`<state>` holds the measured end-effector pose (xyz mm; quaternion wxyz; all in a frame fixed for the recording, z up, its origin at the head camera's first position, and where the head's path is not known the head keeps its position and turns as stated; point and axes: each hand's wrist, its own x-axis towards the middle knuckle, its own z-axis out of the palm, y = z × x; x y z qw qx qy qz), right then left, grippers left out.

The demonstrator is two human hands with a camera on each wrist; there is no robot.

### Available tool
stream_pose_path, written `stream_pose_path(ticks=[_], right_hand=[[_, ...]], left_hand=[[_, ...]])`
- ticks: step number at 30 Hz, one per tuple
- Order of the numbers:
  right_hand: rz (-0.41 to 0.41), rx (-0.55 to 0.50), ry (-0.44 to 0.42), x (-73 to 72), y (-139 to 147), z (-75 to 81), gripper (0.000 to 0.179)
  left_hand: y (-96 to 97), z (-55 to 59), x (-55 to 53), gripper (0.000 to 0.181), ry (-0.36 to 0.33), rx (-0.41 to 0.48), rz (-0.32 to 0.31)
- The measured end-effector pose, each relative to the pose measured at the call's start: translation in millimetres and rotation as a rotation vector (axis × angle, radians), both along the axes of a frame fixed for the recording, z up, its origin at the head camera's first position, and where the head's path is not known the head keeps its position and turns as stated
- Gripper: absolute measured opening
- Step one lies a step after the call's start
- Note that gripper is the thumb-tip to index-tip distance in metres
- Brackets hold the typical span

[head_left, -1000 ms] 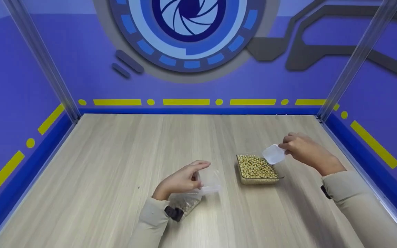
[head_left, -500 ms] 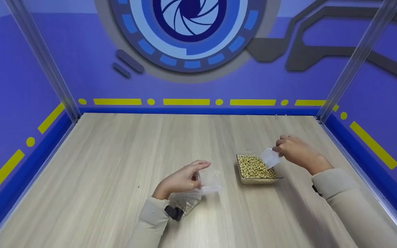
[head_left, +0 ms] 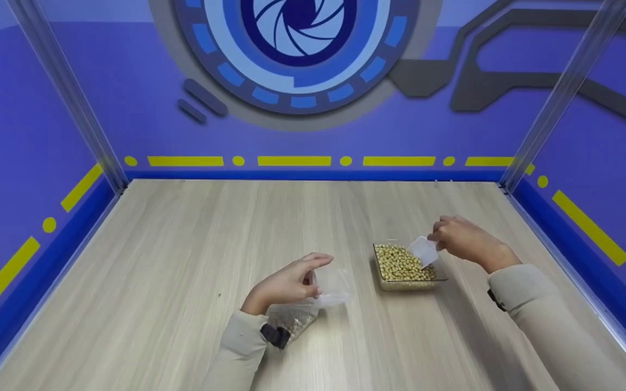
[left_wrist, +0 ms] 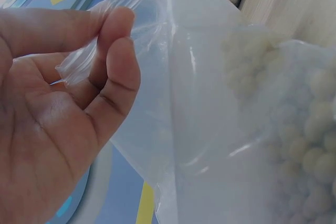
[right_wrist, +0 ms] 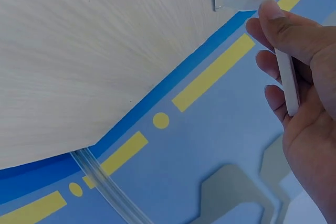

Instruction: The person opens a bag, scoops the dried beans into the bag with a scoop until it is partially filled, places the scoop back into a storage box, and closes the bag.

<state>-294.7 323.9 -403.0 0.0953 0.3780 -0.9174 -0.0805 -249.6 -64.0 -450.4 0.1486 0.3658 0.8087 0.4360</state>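
L hand [head_left: 286, 279] pinches the clear plastic bag [head_left: 333, 285] by its rim — prob. so it won't flop. R hand [head_left: 468, 241] grips the white plastic scoop [head_left: 423, 251], tilted prob. to dig at yellowish round beans [head_left: 397, 262] in the clear rectangular glass dish [head_left: 442, 273] — R of bag.

Booth-like workspace, blue-purple wall panels [head_left: 313, 143] with printed graphics [head_left: 302, 76], grey corner posts [head_left: 72, 98], wood-grain tabletop [head_left: 193, 239] walled on three sides

The right hand [head_left: 466, 241] grips a scoop [head_left: 424, 251] — tip down at the beans [head_left: 400, 263] in a dish [head_left: 411, 281] on the desk [head_left: 182, 255] — while the left hand [head_left: 286, 279] holds a bag [head_left: 332, 288] near by.
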Motion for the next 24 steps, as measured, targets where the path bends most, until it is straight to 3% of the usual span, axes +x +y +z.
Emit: stream_pose_path(ticks=[14,21,24], right_hand=[[-0.026,-0.093,-0.156,-1.1,6,-2.2,0.007],[-0.049,-0.234,-0.346,0.4,16,-12.0,0.005],[-0.037,-0.261,-0.341,2.1,19,-16.6,0.008]], left_hand=[[0.2,0.7,0.1,0.065,0.007,0.001,0.008],[1.0,-0.3,-0.3,0.064,0.033,-0.009,0.010],[1.2,-0.1,-0.1,0.064,0.038,-0.009,0.008]])
